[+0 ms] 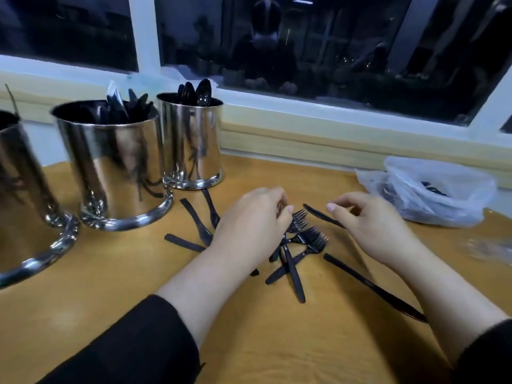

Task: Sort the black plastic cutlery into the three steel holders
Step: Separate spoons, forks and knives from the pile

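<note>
Three steel holders stand along the left of the table (263, 342): the nearest holder (25, 195) is cut off by the frame edge, the middle holder (113, 162) bristles with dark pieces, and the far holder (194, 139) shows spoon bowls above its rim. A clear plastic bag (432, 189) with more black pieces inside lies at the right, by the wall. Between these, the loose cutlery is scattered flat on the wood: several knives (198, 225) left of centre, one long knife (371, 286) partly under the right forearm, and a tangled cluster of forks (302, 242) in the middle.

The left hand (249, 228) rests over the fork cluster, its fingers curled down onto the tines; whether they actually pinch a fork I cannot tell. The right hand (371, 225) pinches a small knife (321, 216) near its handle.

These pieces look very light, thin and smooth, probably springy rather than rigid. Lying flat, they should be awkward to lift; a pinch at the handle, away from interlocked tines, seems best.
</note>
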